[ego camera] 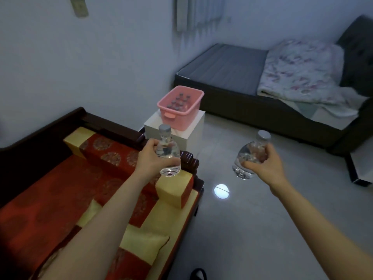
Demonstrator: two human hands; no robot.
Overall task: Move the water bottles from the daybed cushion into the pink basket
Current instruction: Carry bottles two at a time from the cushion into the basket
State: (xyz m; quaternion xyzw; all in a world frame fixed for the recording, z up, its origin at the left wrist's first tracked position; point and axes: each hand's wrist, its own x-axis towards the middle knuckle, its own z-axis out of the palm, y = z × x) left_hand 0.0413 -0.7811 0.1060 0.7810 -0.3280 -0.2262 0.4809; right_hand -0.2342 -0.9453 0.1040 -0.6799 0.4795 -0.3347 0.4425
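1. Head view: two clear water bottles are held in the air, one in each hand. The left bottle (168,153) is upright with its grey cap on top, above the far end of the daybed.
2. The right bottle (247,158) leans a little, cap uppermost, over the floor (262,219) and well apart from the left bottle.
3. The left hand (150,158) grasps the left bottle around its body. Its fingers (154,145) are curled about the clear plastic, and the bare forearm reaches out over the cushion.
4. The right hand (265,165) grasps the right bottle from the right side. Its fingers (251,165) wrap the lower body, and the cap stands free above them.
5. The pink basket (178,117) stands ahead of both hands on a white surface (194,133), just beside the daybed's end. Several capped bottles (178,102) stand upright inside it.
6. The daybed cushion (60,188), red with round patterns and yellow edging, fills the lower left under the left arm. A matching bolster (113,154) lies across its far end, against the dark wooden frame (40,128).
7. Beyond the basket, a dark bed (228,67) sits against the wall with a flowered quilt (302,71) bunched on its right part.
8. A round bright spot (221,191) shows on the floor between the two arms.
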